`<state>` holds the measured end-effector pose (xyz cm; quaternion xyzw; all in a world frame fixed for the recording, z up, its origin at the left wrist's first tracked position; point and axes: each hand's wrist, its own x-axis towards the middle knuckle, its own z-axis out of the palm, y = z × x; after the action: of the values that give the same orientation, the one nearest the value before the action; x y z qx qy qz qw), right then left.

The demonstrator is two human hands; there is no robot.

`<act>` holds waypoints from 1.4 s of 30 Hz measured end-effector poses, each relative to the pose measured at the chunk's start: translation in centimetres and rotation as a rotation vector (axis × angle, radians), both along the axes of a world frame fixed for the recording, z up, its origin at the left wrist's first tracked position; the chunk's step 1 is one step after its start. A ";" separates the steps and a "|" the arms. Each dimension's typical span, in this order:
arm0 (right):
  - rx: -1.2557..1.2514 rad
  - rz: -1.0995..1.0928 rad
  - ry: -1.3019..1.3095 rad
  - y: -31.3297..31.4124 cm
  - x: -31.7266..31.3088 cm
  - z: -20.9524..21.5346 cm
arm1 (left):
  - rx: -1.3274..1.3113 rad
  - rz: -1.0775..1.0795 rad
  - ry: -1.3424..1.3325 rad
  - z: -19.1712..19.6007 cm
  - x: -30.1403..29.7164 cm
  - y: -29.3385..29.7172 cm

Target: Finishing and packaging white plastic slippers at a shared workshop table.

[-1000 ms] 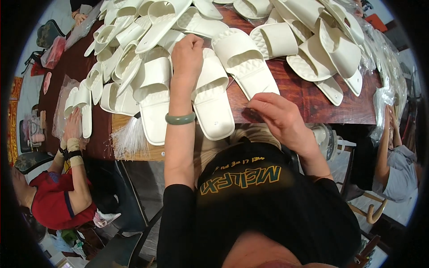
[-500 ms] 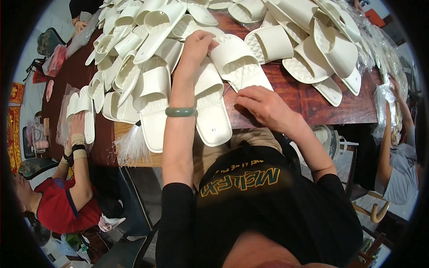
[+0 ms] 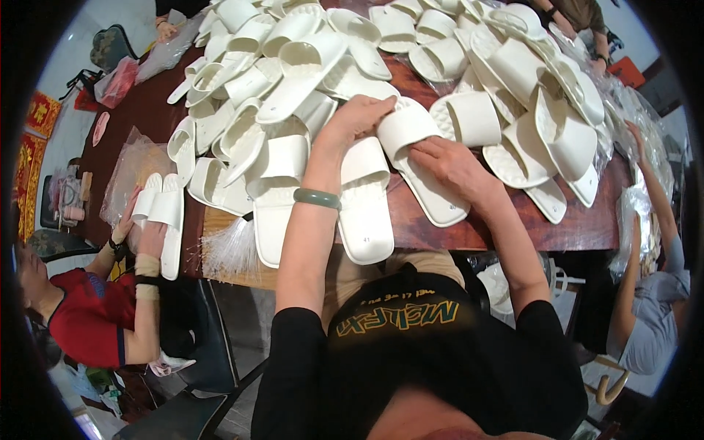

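Right hand [image 3: 451, 169], grip unclear, over the white slipper [image 3: 431, 195] beside its strap [image 3: 403, 130].

red-and-gold banners [image 3: 31, 172] at far left, patterned chair [image 3: 111, 48] upper left. black chair [image 3: 214, 341] lower left, curved wooden piece [image 3: 617, 391] lower right. orange-red object [image 3: 628, 72] upper right.

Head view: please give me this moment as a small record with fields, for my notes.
Left grip: at the upper left edge of a white slipper; how firmly is hard to tell
Right grip: on the same slipper, by its strap opening
Beside it: second slipper, to its left
Farther back: heap of white slippers
Near table edge: bundle of clear strands
Left forearm: wears green bangle
Co-worker at left: person in red, handling slipper pair
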<state>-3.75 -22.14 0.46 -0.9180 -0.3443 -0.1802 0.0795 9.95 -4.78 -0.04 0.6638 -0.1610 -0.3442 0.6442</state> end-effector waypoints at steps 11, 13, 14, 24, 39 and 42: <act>0.059 -0.118 0.031 1.4 0.7 -0.4 | 0.045 -0.201 -0.024 0.2 2.1 -0.5; 0.089 -0.119 0.010 1.7 0.8 -0.4 | 0.070 -0.172 0.016 0.1 2.3 -0.4; 0.095 -0.133 0.019 1.8 0.9 -0.6 | 0.069 -0.173 0.014 0.0 2.4 -0.4; 0.098 -0.171 0.068 2.3 1.2 -1.4 | -0.031 -0.171 0.046 0.3 1.7 0.6; 0.262 -0.012 0.076 1.9 1.4 -2.1 | -0.039 -0.235 -0.041 -0.7 2.0 1.4; 0.238 0.001 0.068 1.4 1.0 -1.9 | 0.011 -0.164 -0.015 -0.2 1.6 0.5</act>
<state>-2.77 -20.72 -1.43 -0.9074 -0.3180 -0.1884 0.1998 11.58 -4.27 -0.27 0.6545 -0.2177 -0.3917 0.6089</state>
